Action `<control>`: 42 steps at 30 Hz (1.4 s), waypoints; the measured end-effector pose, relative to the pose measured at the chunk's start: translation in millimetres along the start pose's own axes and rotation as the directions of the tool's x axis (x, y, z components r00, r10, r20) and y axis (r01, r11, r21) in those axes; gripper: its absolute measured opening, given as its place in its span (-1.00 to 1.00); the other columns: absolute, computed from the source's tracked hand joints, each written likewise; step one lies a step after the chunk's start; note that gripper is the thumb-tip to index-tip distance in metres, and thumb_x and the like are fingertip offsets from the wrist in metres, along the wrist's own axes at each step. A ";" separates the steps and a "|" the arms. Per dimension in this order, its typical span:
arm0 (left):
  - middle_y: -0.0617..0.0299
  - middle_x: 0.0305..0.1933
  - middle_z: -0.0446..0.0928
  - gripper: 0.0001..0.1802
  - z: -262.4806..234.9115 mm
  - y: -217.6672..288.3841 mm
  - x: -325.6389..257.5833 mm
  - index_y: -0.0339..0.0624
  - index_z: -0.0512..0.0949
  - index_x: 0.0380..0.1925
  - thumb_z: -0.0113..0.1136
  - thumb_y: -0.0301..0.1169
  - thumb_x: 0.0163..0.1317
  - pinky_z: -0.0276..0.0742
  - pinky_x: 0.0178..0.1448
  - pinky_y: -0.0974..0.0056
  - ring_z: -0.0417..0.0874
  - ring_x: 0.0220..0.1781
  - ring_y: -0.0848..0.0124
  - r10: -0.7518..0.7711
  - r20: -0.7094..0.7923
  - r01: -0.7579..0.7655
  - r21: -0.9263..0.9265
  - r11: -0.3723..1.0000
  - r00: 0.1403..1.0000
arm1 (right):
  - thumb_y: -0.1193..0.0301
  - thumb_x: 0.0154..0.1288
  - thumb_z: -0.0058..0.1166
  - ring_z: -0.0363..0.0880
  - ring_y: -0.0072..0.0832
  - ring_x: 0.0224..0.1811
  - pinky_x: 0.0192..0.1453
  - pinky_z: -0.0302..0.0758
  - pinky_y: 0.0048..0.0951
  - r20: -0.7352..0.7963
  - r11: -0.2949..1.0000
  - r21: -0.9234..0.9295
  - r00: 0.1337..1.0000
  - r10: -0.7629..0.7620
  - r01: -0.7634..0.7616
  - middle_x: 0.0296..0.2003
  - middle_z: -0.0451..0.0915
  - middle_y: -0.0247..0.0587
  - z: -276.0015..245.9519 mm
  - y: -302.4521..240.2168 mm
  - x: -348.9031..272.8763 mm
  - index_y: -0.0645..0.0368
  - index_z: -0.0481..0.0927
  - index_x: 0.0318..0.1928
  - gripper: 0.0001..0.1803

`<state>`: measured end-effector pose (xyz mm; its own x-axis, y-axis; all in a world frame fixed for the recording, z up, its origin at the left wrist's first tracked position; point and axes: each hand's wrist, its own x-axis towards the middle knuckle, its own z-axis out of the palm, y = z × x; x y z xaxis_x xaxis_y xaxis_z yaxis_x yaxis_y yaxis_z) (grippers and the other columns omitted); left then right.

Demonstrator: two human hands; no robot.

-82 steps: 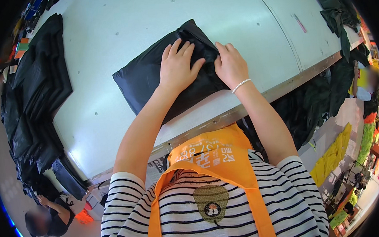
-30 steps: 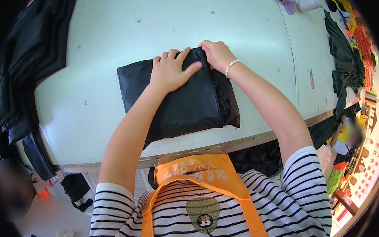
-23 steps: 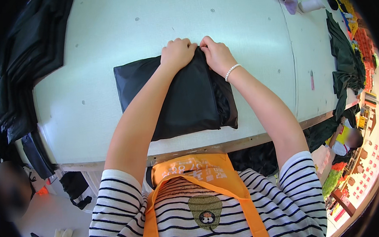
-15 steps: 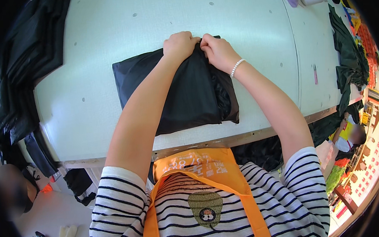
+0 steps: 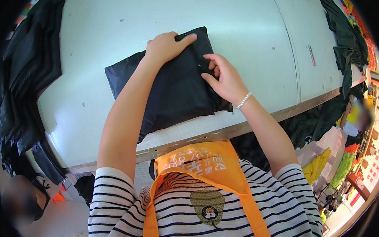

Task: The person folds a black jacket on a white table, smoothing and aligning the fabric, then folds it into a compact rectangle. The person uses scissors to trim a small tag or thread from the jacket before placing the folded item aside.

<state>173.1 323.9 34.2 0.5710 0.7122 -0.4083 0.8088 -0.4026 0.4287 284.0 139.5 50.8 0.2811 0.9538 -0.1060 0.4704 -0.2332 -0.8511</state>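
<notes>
On the pale table (image 5: pixel 253 27) before me lies a folded black fabric piece (image 5: pixel 175 93), smooth and slightly shiny, with an overlapping strip along its right side. Small snap-like dots (image 5: pixel 199 65) show on that strip. My left hand (image 5: pixel 165 47) rests on the far edge of the fabric, thumb stretched right onto the strip and its other fingers partly hidden. Beside the strip's right edge is my right hand (image 5: pixel 225 78), wearing a beaded bracelet; its thumb and forefinger are apart at the fabric, with nothing visible between them.
Layered black garments (image 5: pixel 34 71) hang over the table's left side. Dark green cloth (image 5: pixel 338 35) lies along the right edge, with small pink-handled snips (image 5: pixel 311 55) nearer. At the lower left a person (image 5: pixel 23 198) is near the table; another person (image 5: pixel 358 117) is at far right.
Both hands were pinching together at the fabric's far edge. My right hand has let go and come nearer along the strip; my left has spread its thumb. The strip now lies flatter.
</notes>
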 end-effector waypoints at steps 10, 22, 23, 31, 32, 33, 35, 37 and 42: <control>-0.05 -0.17 0.60 -0.19 24.5 -8.0 -4.1 -0.29 0.51 -0.17 0.09 0.33 0.03 0.45 0.06 0.06 0.59 -0.03 0.08 0.107 -0.155 -0.087 0.131 0.988 0.982 | 0.46 0.04 0.21 0.56 -0.13 -0.22 -0.19 0.52 -0.17 -0.267 0.936 -0.317 0.962 0.065 -0.151 -0.19 0.50 -0.09 34.9 9.1 12.9 0.05 0.39 0.04 -0.50; -0.06 -0.33 0.62 -0.31 31.5 -11.6 -2.2 -0.26 0.49 -0.31 0.11 0.26 0.09 0.49 -0.09 0.08 0.64 -0.20 0.05 0.095 -0.203 -0.095 0.012 0.995 0.975 | 0.41 0.33 -0.03 0.54 -0.16 -0.13 -0.05 0.47 -0.22 0.230 0.880 -0.451 0.972 -0.045 0.147 -0.19 0.51 -0.08 2.6 11.1 44.9 0.04 0.57 -0.01 -0.75; -0.07 -0.32 0.62 -0.31 30.9 -11.6 -2.4 -0.26 0.49 -0.31 0.11 0.26 0.09 0.49 -0.08 0.09 0.64 -0.20 0.05 0.094 -0.206 -0.092 0.016 0.996 0.974 | 0.47 0.29 -0.04 0.55 -0.15 -0.17 -0.10 0.48 -0.21 0.217 0.860 -0.474 0.972 -0.090 0.186 -0.24 0.54 -0.10 3.9 7.9 46.4 0.11 0.57 -0.16 -0.84; -0.05 -0.30 0.62 -0.32 31.7 -12.0 -1.9 -0.25 0.49 -0.29 0.09 0.25 0.12 0.47 -0.06 0.09 0.63 -0.17 0.05 0.086 -0.186 -0.086 0.005 0.996 0.979 | 0.59 0.09 -0.03 0.56 -0.13 -0.30 -0.21 0.49 -0.20 0.550 0.783 -0.501 0.834 -0.041 0.369 -0.46 0.55 -0.08 -20.4 -29.1 58.9 0.17 0.44 -0.43 -0.94; -0.08 -0.31 0.62 -0.31 33.1 -14.4 -2.8 -0.26 0.48 -0.31 0.10 0.26 0.11 0.49 -0.11 0.07 0.63 -0.19 0.02 0.094 -0.208 -0.097 -0.005 0.995 0.974 | 0.60 0.08 -0.03 0.56 -0.12 -0.31 -0.22 0.49 -0.20 0.592 0.757 -0.506 0.805 -0.044 0.414 -0.47 0.55 -0.07 -24.5 -36.7 48.3 0.17 0.45 -0.42 -0.94; -0.08 -0.31 0.61 -0.31 33.0 -15.3 -1.7 -0.26 0.49 -0.30 0.09 0.26 0.12 0.49 -0.10 0.06 0.63 -0.19 0.01 0.103 -0.216 -0.104 0.003 0.995 0.971 | 0.55 0.13 -0.02 0.53 -0.10 -0.35 -0.29 0.43 -0.18 0.621 0.730 -0.500 0.780 -0.072 0.465 -0.47 0.51 -0.07 -29.6 -43.2 35.0 0.17 0.41 -0.42 -0.96; -0.08 -0.31 0.61 -0.31 34.3 -16.5 -0.5 -0.27 0.49 -0.29 0.09 0.26 0.12 0.50 -0.10 0.05 0.63 -0.19 0.01 0.092 -0.206 -0.097 -0.013 0.995 0.974 | 0.56 0.09 0.01 0.54 -0.10 -0.35 -0.29 0.48 -0.17 0.599 0.705 -0.502 0.790 -0.134 0.500 -0.45 0.51 -0.11 -30.8 -41.5 2.6 0.17 0.42 -0.38 -0.93; -0.06 -0.31 0.61 -0.31 32.6 -16.9 -0.3 -0.26 0.50 -0.29 0.07 0.27 0.13 0.50 -0.08 0.06 0.63 -0.19 0.04 0.075 -0.195 -0.079 -0.012 0.997 0.978 | 0.59 0.02 0.03 0.59 -0.09 -0.32 -0.27 0.54 -0.15 0.632 0.714 -0.507 0.771 -0.072 0.482 -0.44 0.54 -0.04 -31.3 -51.9 -31.7 0.22 0.46 -0.33 -0.86; -0.01 -0.30 0.62 -0.31 28.0 -9.2 -6.3 -0.26 0.50 -0.32 0.05 0.27 0.14 0.51 -0.06 0.09 0.64 -0.19 0.08 0.078 -0.186 -0.077 0.012 0.997 0.980 | 0.49 0.08 0.09 0.60 -0.17 -0.36 -0.29 0.55 -0.28 0.517 0.678 -0.571 0.844 -0.141 0.463 -0.47 0.53 -0.12 8.8 -3.4 -98.7 0.22 0.53 -0.36 -0.90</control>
<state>166.0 307.1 10.2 0.5963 0.7729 -0.2169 0.7639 -0.4632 0.4493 247.3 47.8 59.6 -0.2613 0.9361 -0.2355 0.9268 0.1751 -0.3323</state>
